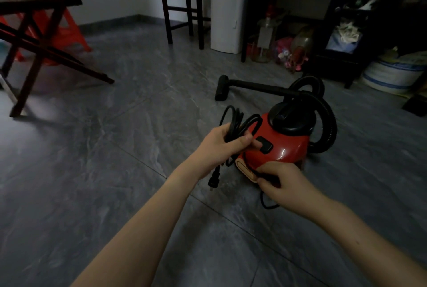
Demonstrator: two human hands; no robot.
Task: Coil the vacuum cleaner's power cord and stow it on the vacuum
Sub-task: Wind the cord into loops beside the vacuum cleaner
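A small red vacuum cleaner (284,145) with a black top sits on the grey tiled floor. Its black ribbed hose (328,120) loops behind it, and the wand and nozzle (221,89) lie on the floor beyond. My left hand (219,145) grips a bundle of black power cord (233,120) loops beside the vacuum's left front, with the plug (213,179) dangling below the hand. My right hand (284,182) pinches a stretch of the same cord at the vacuum's near end. A short loop of cord hangs under that hand.
A dark folding table (41,32) stands at left with an orange stool (69,30) behind it. A wooden chair (184,5) and a white appliance (227,9) stand at the back. Bottles, bags and dark shelving crowd the right back corner.
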